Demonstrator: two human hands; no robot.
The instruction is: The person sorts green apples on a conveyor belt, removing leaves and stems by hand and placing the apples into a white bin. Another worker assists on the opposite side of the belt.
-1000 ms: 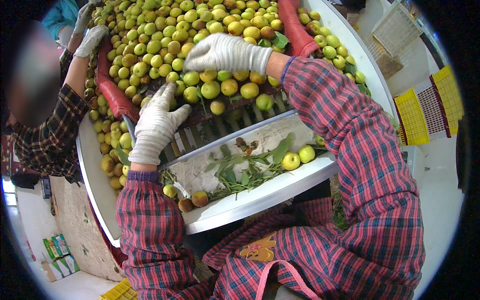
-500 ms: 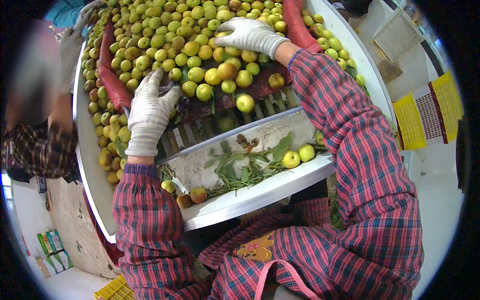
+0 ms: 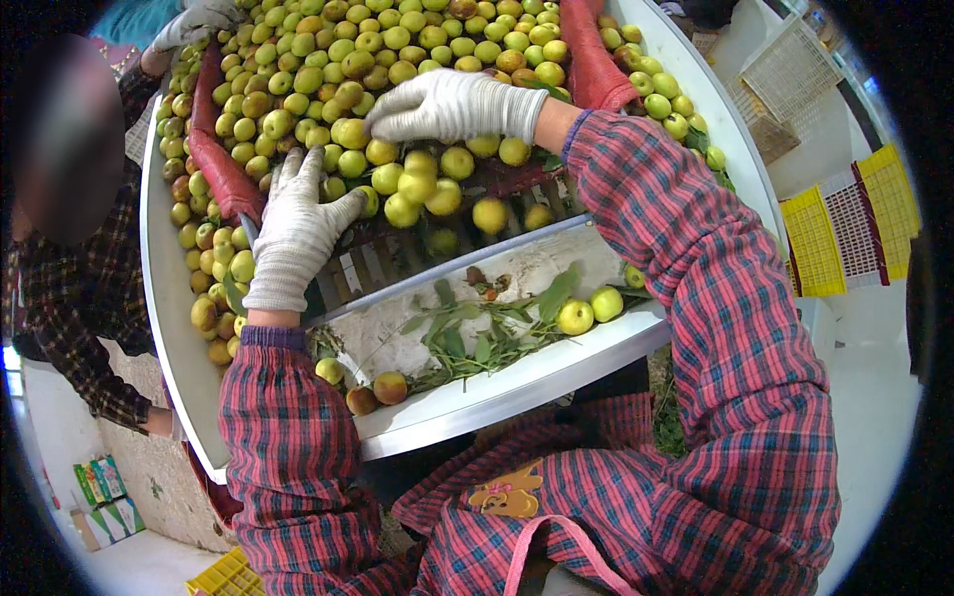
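Many small round green, yellow and reddish fruits (image 3: 348,60) cover a sorting table between two red padded side rails (image 3: 224,174). My left hand (image 3: 298,223), in a white knit glove, lies open at the near left of the pile, fingers spread against the fruit beside the rail. My right hand (image 3: 452,104), gloved alike, rests open over the pile with loosely curved fingers touching fruit. Several loose fruits (image 3: 417,184) lie below it near a slatted section (image 3: 358,273). In front is a white trough (image 3: 388,427) holding leaves (image 3: 447,338) and a few fruits.
At the left a co-worker (image 3: 70,278) in dark plaid stands beside the table, a gloved hand (image 3: 194,25) at its far edge. Fruits also fill the white side channels (image 3: 740,119). Yellow and white crates (image 3: 815,238) stand at the right; another yellow crate (image 3: 224,571) is at the lower left.
My right hand went up the pile, then came back down and leftward. My left hand shifted slightly up and left. Fruits between my hands rolled about. The co-worker's arms moved.
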